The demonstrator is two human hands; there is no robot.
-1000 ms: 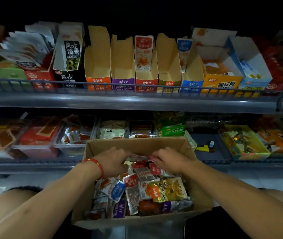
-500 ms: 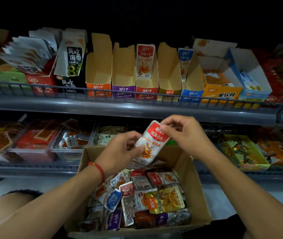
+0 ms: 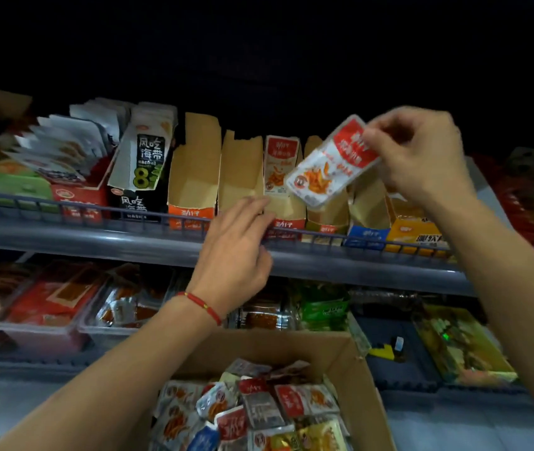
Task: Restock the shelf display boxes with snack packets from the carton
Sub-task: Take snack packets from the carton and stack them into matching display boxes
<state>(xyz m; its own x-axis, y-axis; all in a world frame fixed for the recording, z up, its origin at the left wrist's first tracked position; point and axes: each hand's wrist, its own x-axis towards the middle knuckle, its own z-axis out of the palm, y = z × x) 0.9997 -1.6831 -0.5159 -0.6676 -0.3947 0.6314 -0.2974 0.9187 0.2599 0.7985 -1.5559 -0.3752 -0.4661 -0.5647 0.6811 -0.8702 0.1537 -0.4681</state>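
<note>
Right hand (image 3: 421, 157) pinches a red packet (image 3: 330, 162) at 1 o'clock; left hand (image 3: 236, 242), fingers loose, touches the box (image 3: 286, 211), centre

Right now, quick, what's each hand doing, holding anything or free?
Left hand: open, holding nothing, fingers reaching to the red-fronted display box on the upper shelf.
Right hand: pinching a red-and-white snack packet by its top edge.
</note>
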